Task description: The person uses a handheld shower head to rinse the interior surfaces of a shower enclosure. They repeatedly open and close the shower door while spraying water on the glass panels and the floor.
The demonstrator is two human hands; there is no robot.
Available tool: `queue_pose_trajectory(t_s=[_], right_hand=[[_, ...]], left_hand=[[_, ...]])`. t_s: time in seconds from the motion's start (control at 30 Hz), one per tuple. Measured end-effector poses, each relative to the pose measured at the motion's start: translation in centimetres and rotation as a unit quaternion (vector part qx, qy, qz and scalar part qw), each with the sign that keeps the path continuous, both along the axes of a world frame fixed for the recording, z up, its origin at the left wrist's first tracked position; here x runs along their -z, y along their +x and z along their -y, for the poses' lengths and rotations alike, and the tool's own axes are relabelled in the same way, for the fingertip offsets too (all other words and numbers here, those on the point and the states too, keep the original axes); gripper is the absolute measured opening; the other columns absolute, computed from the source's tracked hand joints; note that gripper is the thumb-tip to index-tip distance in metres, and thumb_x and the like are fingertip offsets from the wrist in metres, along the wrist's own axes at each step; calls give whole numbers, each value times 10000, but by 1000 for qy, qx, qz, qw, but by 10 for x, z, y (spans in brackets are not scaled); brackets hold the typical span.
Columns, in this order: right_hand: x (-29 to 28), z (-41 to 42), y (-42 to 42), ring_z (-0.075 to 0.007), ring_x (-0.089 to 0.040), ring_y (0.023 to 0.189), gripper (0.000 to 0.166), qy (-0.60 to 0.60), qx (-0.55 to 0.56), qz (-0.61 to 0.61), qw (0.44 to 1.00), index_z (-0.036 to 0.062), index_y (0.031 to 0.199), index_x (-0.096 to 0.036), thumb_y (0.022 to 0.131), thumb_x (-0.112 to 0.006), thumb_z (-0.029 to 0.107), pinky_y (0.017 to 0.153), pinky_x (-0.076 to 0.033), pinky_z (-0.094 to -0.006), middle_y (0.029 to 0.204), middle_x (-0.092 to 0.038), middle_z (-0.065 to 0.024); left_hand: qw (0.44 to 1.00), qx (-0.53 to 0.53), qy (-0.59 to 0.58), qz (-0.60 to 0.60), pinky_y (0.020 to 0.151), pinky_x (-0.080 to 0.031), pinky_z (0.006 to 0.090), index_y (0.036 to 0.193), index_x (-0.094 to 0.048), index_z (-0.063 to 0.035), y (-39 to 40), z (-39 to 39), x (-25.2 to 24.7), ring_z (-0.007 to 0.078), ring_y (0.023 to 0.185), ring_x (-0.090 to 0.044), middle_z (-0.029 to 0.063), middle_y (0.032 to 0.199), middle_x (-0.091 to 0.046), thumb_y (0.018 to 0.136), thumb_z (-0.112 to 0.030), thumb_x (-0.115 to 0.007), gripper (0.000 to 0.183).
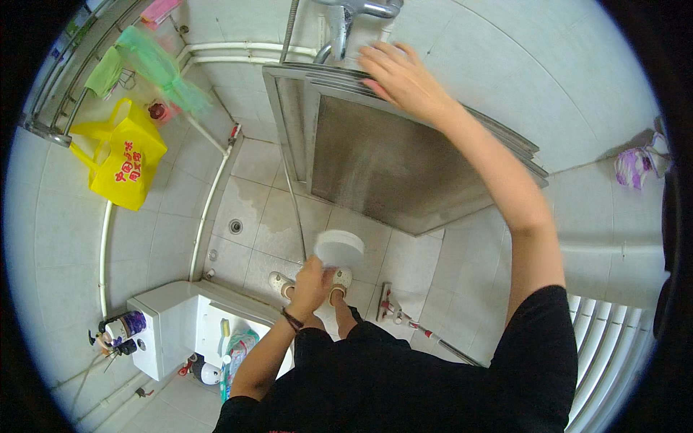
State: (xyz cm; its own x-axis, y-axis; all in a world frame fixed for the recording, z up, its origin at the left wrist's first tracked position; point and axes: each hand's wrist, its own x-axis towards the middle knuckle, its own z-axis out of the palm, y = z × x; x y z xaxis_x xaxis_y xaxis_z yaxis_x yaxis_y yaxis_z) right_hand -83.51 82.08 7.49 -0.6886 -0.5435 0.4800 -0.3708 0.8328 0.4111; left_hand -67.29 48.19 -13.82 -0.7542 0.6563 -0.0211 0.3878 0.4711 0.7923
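Near my feet, my left hand (314,287) is closed around the handle of a white shower head (339,248), whose round face is turned towards the framed panels; a metal hose runs down to it. Faint spray seems to show before the front panel. My right hand (398,81) is at the top edge of several metal-framed mesh screens (379,162) leaning on the tiled wall, just right of a chrome faucet (341,32). Its fingers are spread and slightly blurred; whether they touch the frame is unclear.
A floor drain (235,226) lies left of my feet, and a squeegee-like mop (398,315) to the right. A white toilet (168,325) with bottles stands lower left. A yellow bag (130,157) and green cloths (162,70) hang from a metal rack. A white radiator (606,346) is lower right.
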Motion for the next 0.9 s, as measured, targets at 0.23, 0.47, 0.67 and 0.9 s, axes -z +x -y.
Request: queue_pose_trajectory(t_s=[0.23, 0.47, 0.67, 0.9], right_hand=[[120, 15, 202, -316, -483, 954, 244, -307, 189, 133, 923, -4, 1011, -522, 775, -561, 43, 815, -338, -436, 1009, -530, -164], [159, 138, 266, -361, -471, 1042, 406, -542, 69, 290, 786, 0, 1090, -527, 781, -617, 246, 889, -315, -476, 1090, -547, -172], [142, 192, 236, -312, -547, 955, 479, -693, 108, 379, 604, -7, 1138, -501, 831, -608, 344, 816, -414, -392, 1059, -577, -187], [143, 211, 246, -169, -527, 953, 402, -803, 165, 273, 503, -36, 1111, -484, 903, -556, 301, 806, -421, -329, 1015, -582, -130]], left_hand=[[995, -86, 34, -23, 612, -430, 478, 960, -484, 52, -13, -4, -39, 435, 723, -553, 245, 791, -562, 851, -161, -576, 257], [990, -114, 48, -61, 613, -445, 467, 993, -492, 49, 18, -27, -59, 436, 744, -566, 259, 822, -579, 830, -130, -599, 265], [985, -130, 79, -85, 603, -451, 458, 910, -491, 31, 22, -30, -70, 430, 728, -569, 265, 802, -578, 820, -107, -585, 189], [994, 5, 46, -99, 617, -430, 480, 877, -465, 50, 27, -29, -62, 431, 741, -539, 251, 774, -534, 785, -43, -541, 151]])
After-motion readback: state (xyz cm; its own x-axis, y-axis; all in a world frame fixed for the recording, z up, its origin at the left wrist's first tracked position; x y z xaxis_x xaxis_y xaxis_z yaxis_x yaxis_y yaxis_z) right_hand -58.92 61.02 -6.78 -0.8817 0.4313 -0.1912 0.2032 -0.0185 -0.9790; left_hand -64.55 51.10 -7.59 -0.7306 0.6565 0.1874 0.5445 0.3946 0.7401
